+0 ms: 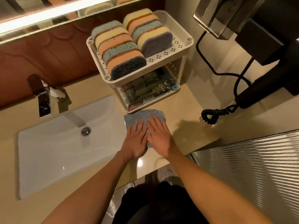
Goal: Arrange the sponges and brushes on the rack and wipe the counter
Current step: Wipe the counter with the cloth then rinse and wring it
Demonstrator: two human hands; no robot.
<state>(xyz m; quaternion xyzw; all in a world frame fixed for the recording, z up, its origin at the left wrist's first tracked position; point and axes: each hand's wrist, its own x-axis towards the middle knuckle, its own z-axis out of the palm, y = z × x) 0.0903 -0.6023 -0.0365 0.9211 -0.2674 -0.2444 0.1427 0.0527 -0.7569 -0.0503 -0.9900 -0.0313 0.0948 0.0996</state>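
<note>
Desk (pixel 186 110), centre frame: left hand (pixel 135 139) and right hand (pixel 159 135) pressed flat on cloth (pixel 142 115); likely limp, I'd pinch an edge.

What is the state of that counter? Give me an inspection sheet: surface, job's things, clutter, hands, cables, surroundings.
Surface: beige counter, glossy.
Job's things: sponges stand on edge in two rows on the top tier of the rack; brushes, seen dimly, on the lower tier; blue cloth lies before the rack.
Clutter: nothing seen.
Hands: left hand and right hand press flat, side by side, on the cloth.
Cables: coiled black cord lies on the counter, right of the cloth.
Surroundings: white sink and faucet to the left; mirror behind.
</note>
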